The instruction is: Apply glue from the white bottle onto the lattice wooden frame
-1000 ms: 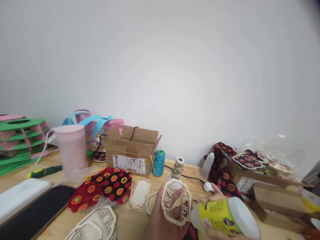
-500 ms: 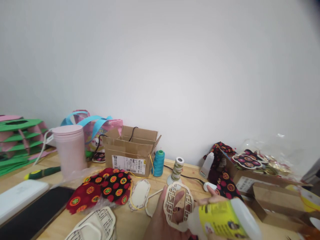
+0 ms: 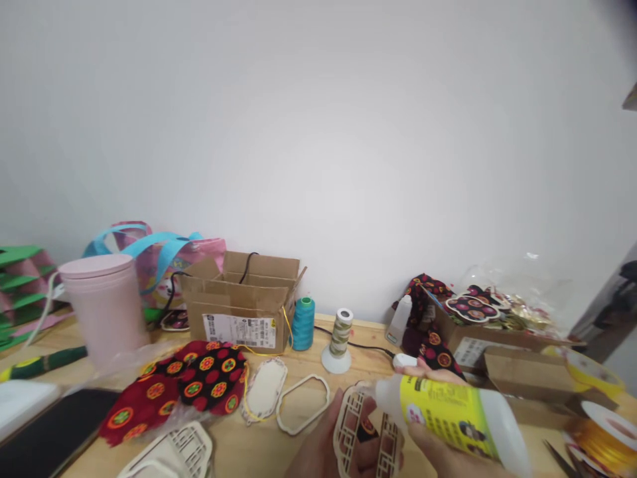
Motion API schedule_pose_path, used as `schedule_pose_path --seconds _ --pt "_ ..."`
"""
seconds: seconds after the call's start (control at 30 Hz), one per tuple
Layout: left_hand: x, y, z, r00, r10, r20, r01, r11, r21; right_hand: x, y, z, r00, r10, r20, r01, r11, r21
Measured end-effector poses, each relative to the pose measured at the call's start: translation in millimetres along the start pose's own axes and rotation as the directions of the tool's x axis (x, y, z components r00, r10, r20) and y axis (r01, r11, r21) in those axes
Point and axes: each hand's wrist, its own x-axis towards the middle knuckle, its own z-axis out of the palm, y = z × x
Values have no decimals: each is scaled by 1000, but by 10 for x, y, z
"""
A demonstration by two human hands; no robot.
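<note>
At the far left, the green and pink layers [image 3: 22, 285] stand behind the pink cup [image 3: 107, 312]. In front there is a dark phone [image 3: 60, 431], then the patterned cloth [image 3: 199, 378], lying just beside the cardboard box [image 3: 239, 305]. Next to this box stands the teal thread spool [image 3: 303, 325], upright. The left hand [image 3: 321, 441] is grasping the lattice frame [image 3: 350, 421] (a pale piece, with openings), which is above the table [image 3: 259, 448], at the lower middle. The right hand [image 3: 438, 455] is clasped around the yellow-label bottle [image 3: 442, 408], tilted, its narrow end over the frame's top edge; if they touch, I cannot tell. On the right are the open carton [image 3: 462, 338] and the orange spool [image 3: 604, 435].
</note>
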Motion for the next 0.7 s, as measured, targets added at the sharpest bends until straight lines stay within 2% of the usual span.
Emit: schedule_pose_path --seconds 0.1,0.33,0.5,0.63,0.7 --pt "7 -8 -30 1000 -9 25 8 1000 10 -31 -31 7 999 -15 51 15 1000 -8" --pt "2 -6 -26 998 -23 54 21 999 42 1 -104 12 998 -21 57 25 998 -63" --pt "-4 -3 15 999 -39 33 35 993 113 -35 -89 40 998 -58 26 57 998 36" --pt "11 -10 -3 999 -46 8 45 992 117 -30 -35 -25 994 -62 94 72 992 -106" --pt "19 -14 -15 999 -37 17 34 991 129 -38 -25 -32 992 -75 101 85 991 -102"
